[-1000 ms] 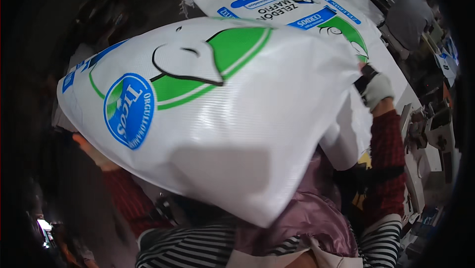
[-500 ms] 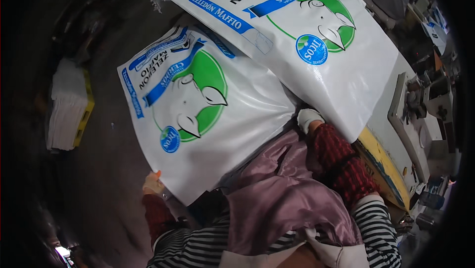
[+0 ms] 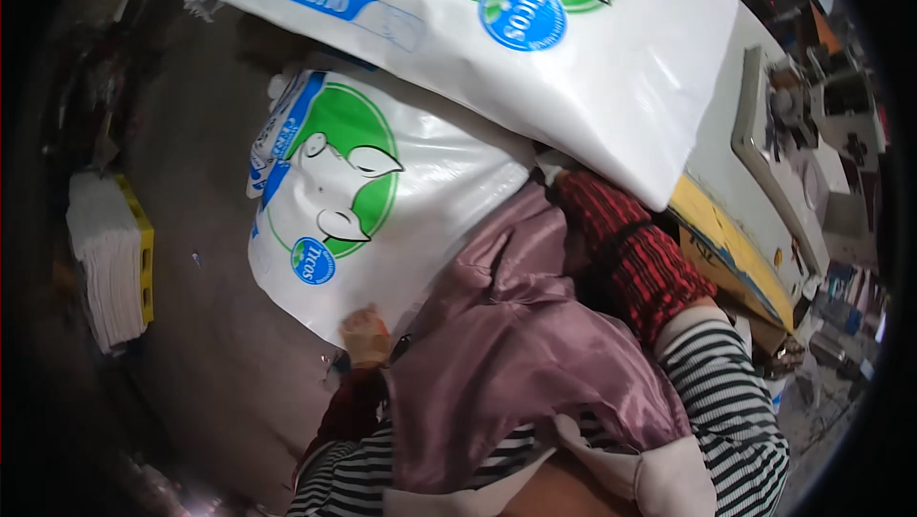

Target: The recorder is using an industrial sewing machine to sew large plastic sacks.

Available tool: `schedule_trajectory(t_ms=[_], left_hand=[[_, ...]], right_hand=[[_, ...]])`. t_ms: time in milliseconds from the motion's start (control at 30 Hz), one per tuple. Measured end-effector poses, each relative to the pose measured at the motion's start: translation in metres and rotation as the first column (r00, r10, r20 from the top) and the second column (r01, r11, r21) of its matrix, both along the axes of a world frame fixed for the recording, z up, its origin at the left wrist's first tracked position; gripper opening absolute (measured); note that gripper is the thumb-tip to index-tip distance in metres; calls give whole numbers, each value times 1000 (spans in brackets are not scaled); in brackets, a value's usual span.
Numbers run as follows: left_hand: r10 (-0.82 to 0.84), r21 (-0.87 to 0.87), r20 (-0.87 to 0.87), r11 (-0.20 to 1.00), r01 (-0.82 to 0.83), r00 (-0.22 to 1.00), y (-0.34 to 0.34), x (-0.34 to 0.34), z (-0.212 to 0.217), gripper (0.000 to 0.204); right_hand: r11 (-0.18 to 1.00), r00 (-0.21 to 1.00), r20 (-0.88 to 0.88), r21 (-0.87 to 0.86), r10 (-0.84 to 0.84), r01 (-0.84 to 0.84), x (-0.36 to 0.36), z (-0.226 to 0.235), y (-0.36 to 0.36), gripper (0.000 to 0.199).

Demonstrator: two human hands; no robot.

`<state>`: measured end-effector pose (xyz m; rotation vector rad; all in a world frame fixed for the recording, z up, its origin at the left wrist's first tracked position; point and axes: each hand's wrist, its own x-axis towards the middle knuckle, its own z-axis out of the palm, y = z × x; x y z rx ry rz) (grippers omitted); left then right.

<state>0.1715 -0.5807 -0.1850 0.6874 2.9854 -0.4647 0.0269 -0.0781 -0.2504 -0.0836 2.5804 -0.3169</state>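
Note:
A white woven sack with a green circle, a pig drawing and blue bands hangs in front of me. Its far left end bends down and under. My left hand is closed on the near left edge, with a bit of orange showing at the fingers. My right hand, in something white, is at the opposite corner, where the plastic folds draw together; its fingers are mostly hidden. Above and partly over this sack lies another white printed sack, its frayed corner sticking out to the left.
At right stands a grey table with a worn yellow edge and a grey machine part. Clutter lies beyond it. On the floor at left, a stack of folded white sacks rests against a yellow pallet.
My left hand has moved right and up, toward my body, with the sack's edge. The lower sack's far end has folded down. My right hand has slipped further under the upper sack.

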Motion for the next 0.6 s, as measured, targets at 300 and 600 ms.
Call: schedule_trajectory(t_ms=[300,600], left_hand=[[298,-380,835,920,95,463,47,-87,-69,31],[-559,893,-129,293,341,819,458,-141,217,28]], right_hand=[[968,968,-111,-136,-227,211,12,67,8,36],[846,831,-315,-441,-459,300,126,122,28,40]])
